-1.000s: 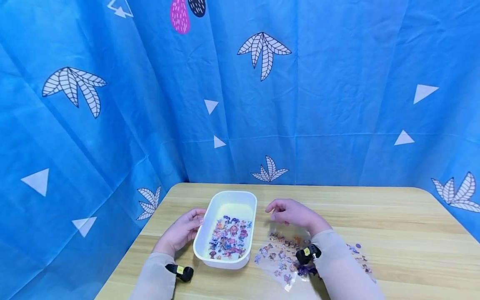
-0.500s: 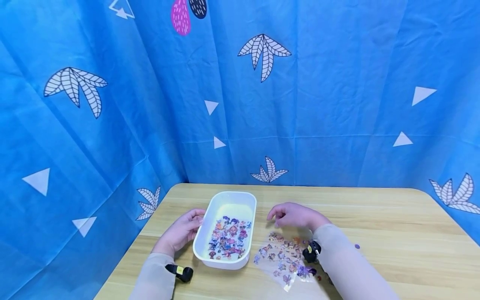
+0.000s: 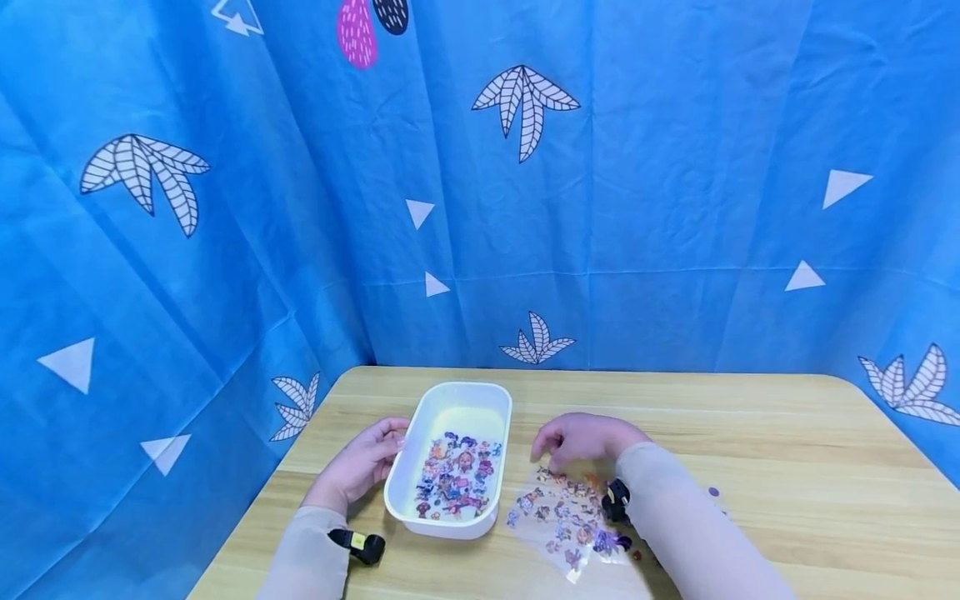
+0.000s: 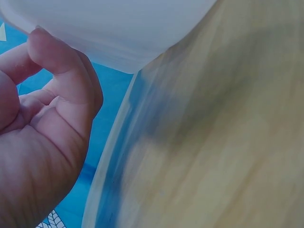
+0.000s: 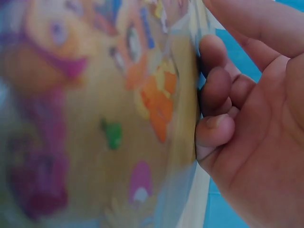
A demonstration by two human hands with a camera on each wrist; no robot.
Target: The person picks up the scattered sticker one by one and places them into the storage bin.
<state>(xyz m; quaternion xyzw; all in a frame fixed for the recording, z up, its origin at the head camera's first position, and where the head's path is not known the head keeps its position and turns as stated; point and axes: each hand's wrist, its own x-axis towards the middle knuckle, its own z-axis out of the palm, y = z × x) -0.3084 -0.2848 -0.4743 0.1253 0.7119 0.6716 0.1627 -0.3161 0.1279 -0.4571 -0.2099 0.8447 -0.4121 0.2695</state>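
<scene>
My left hand (image 3: 365, 458) grips the left wall of a white plastic tub (image 3: 393, 498); in the left wrist view, curled fingers meet its underside edge. Stickers of small colourful cartoon figures (image 3: 459, 475) lie inside. To the tub's right, my right hand (image 3: 588, 439) hovers low over the far edge of a clear sticker sheet (image 3: 551, 521), its index finger and thumb pointing down. Nothing shows between them. In the right wrist view the other fingers (image 5: 216, 130) bend loosely beside the blurred sheet, and the index fingertip is out of frame.
A purple sticker (image 3: 611, 542) and small loose pieces lie by the right forearm, partly covered by the sleeve. Another purple piece (image 3: 713, 492) sits further right on the wooden table (image 3: 825, 500). A blue patterned curtain (image 3: 675, 208) hangs behind and at the left.
My right hand has moved slightly down toward the near side, its fingertips lower over the sheet. The left hand and the tub have stayed in place.
</scene>
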